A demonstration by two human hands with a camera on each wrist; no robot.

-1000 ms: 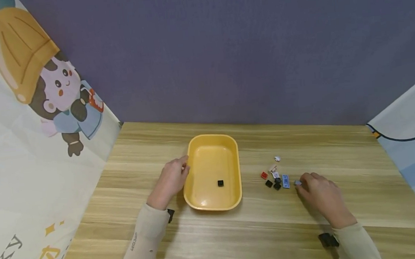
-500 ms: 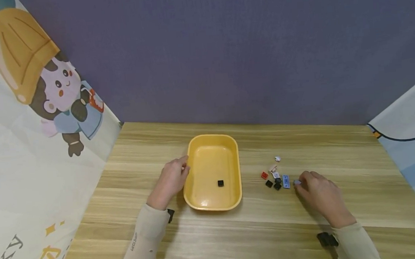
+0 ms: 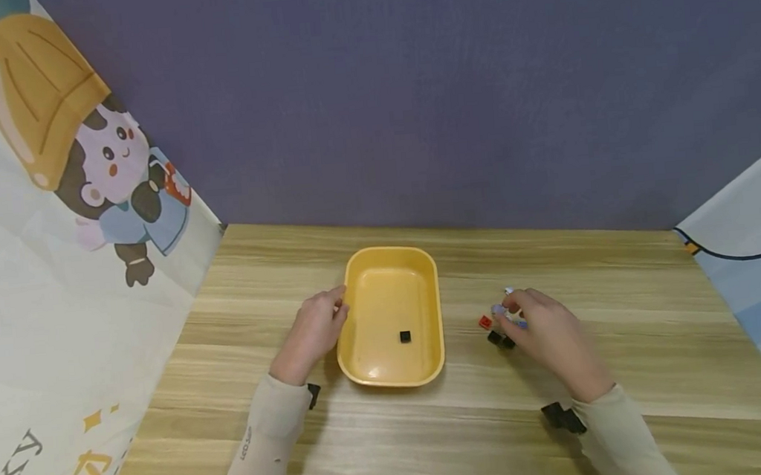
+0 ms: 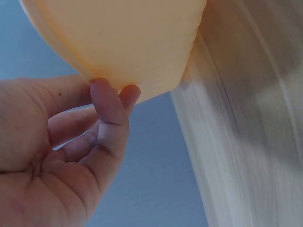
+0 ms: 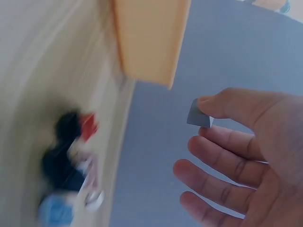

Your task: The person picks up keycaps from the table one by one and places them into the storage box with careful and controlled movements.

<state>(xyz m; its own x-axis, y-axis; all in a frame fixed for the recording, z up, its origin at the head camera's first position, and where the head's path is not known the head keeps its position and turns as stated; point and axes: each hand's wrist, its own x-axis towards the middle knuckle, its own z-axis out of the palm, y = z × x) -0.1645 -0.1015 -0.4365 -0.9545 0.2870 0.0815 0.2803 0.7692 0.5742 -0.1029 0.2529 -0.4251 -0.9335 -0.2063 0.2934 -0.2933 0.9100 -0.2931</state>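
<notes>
My left hand (image 3: 309, 334) pinches the left rim of a yellow plastic tray (image 3: 385, 293); in the left wrist view thumb and fingertips meet at the tray's edge (image 4: 71, 52). Inside the tray lies one small black keycap (image 3: 405, 337). My right hand (image 3: 552, 339) holds a grey keycap (image 5: 199, 115) between thumb and index finger, the other fingers spread loosely. It hangs over a small cluster of keycaps right of the tray: a red keycap (image 3: 485, 322), black keycaps (image 3: 494, 338), a partly covered blue keycap (image 3: 522, 325) and a white one behind the fingers.
The wooden table (image 3: 397, 445) reaches back to a dark blue-purple wall panel (image 3: 410, 101). A printed cartoon sheet (image 3: 43, 294) borders the left side, another patterned sheet (image 3: 758, 267) the right. The tray's side wall (image 5: 149, 40) rises near the right hand.
My right hand has lifted the grey keycap off the table and moved it left and a little back, over the cluster. The left hand and tray have stayed in place.
</notes>
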